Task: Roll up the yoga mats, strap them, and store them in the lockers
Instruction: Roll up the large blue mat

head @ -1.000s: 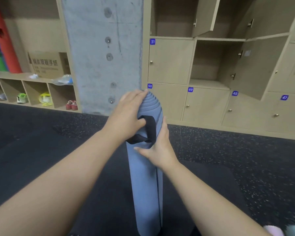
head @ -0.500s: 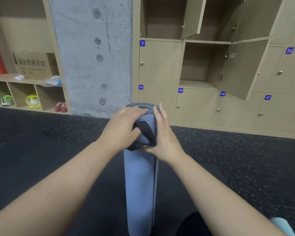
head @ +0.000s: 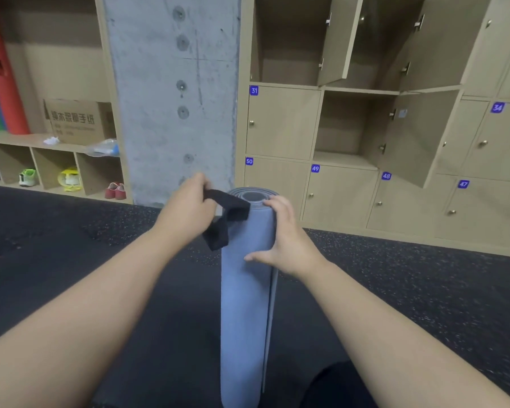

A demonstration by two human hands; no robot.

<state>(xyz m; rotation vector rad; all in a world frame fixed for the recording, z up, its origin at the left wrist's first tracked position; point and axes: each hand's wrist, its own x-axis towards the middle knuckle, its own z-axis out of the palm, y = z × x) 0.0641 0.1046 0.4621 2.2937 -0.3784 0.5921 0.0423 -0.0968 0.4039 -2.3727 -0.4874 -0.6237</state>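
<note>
yoga mat of blue-grey foam (head: 243, 304), rolled into a tight cylinder, stands upright on the dark speckled rubber floor (head: 409, 290) in front of the grey concrete pillar (head: 171, 92). its spiral top end sits just right of the pillar's base. the left hand (head: 186, 210) is just left of the mat's top, its grip closed around one end of a black fabric strap (head: 226, 217); the strap runs from that hand to the mat's upper rim and a loop of it hangs down the mat's left side. the right hand (head: 283, 237) holds the mat's right side near the top, fingers on the rim and thumb across the front. right of the pillar is a wall of light wooden lockers (head: 280, 122), some with doors open. left of the pillar, a wooden shoe shelf (head: 53, 169) carries a cardboard box (head: 77, 120) and a red rolled mat (head: 3, 75).
</note>
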